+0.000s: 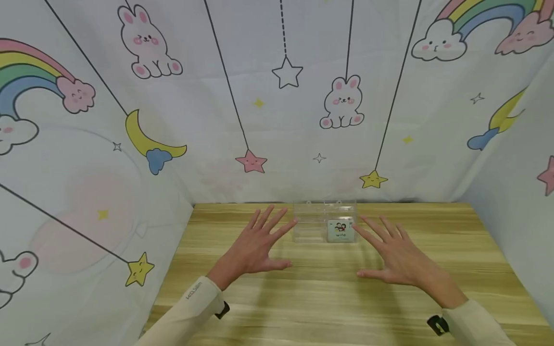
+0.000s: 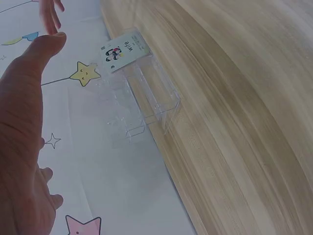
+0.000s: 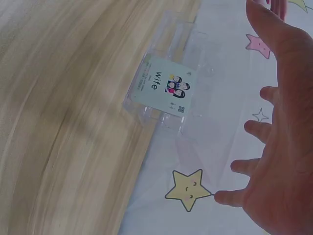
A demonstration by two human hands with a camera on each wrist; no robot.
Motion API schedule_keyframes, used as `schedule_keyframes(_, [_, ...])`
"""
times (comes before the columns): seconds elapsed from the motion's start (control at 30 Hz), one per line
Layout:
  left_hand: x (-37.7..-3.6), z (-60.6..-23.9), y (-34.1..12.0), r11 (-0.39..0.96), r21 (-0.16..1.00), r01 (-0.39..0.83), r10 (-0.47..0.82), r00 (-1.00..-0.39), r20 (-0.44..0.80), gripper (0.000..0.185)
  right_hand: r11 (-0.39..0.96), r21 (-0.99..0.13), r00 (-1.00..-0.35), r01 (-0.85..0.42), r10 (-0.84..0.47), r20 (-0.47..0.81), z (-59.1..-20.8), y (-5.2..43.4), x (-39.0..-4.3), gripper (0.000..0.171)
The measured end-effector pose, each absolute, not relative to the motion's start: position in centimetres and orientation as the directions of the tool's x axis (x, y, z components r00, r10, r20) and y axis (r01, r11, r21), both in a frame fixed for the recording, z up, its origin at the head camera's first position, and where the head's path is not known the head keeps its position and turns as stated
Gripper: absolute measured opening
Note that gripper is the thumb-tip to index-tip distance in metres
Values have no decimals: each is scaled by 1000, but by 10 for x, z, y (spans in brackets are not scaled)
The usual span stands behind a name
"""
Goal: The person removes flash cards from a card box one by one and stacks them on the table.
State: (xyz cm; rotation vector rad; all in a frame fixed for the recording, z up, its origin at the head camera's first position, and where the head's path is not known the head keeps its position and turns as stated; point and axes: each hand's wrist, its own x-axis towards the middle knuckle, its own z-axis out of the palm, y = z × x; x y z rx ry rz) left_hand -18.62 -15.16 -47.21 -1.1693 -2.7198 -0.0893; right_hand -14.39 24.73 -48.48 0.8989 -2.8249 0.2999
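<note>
A clear plastic rack (image 1: 308, 233) with several compartments stands at the table's back edge. In its front right compartment sits a pale green card (image 1: 341, 231) printed "wife" with small cartoon figures; the same card (image 2: 124, 50) shows in the left wrist view and the card (image 3: 165, 84) in the right wrist view. My left hand (image 1: 255, 245) hovers left of the rack, fingers spread and straight, holding nothing. On the other side my right hand (image 1: 396, 257) is likewise spread, its index fingertip close to the card's right edge in the head view. Whether it touches cannot be told.
The wood-grain table (image 1: 320, 307) reaches back to a white cloth backdrop (image 1: 294, 125) printed with rabbits, stars and rainbows. Cloth walls also close off the left and right sides. Each wrist wears a dark strap piece below a cream sleeve (image 1: 190, 307).
</note>
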Motion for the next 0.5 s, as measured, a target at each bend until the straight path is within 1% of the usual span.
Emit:
schedule_keyframes(0.1, [-193, -472, -151, 691, 41, 722, 699, -681, 216, 103, 785, -163, -795, -597, -554, 246, -486, 250, -150, 105])
schedule_keyframes(0.23, [-206, -475, -150, 696, 161, 699, 642, -707, 297, 111, 758, -214, -780, -616, -549, 301, -487, 251, -161, 101])
schedule_keyframes(0.37, [-217, -487, -145, 661, 363, 657, 553, -754, 356, 117, 735, -301, -790, -608, -524, 318, -489, 250, -171, 95])
schedule_keyframes(0.5, [-226, -507, -137, 590, 565, 576, 468, -815, 342, 118, 723, -401, -826, -562, -468, 314, -496, 249, -178, 86])
